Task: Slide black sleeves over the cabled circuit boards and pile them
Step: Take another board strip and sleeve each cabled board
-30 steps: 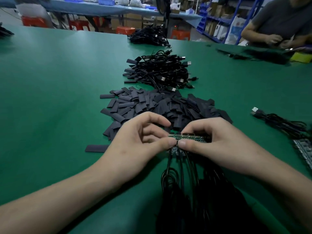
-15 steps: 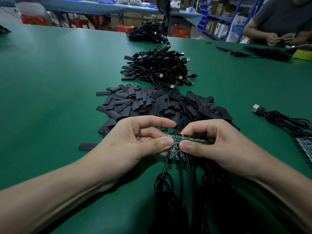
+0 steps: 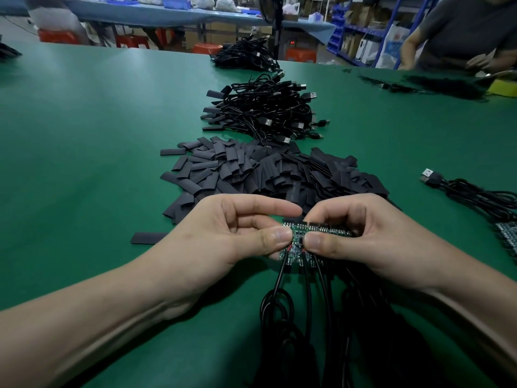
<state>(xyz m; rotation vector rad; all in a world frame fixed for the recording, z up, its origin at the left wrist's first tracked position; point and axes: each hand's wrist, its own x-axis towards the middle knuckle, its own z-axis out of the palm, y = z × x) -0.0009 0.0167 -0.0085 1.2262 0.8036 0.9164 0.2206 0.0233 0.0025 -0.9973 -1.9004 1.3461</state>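
A joined strip of green circuit boards [image 3: 298, 236] with black cables [image 3: 279, 292] hanging toward me is held low over the green table. My left hand [image 3: 223, 242] pinches the strip's left end between thumb and fingers, index finger stretched above it. My right hand [image 3: 363, 233] pinches the strip just beside it, and its fingers hide most of the boards to the right. Directly behind my hands lies a wide heap of flat black sleeves [image 3: 265, 175]. Farther back is a pile of sleeved, cabled boards [image 3: 265, 113] with USB plugs.
One loose sleeve [image 3: 148, 238] lies left of my left hand. At the right edge are a USB cable bundle [image 3: 470, 191] and another board strip [image 3: 507, 236]. A second cable heap [image 3: 246, 57] sits at the far edge. A person [image 3: 470, 37] works at the far right.
Both hands keep their pinch on the board strip, now held slightly closer to me. The left index finger has straightened out over the strip.
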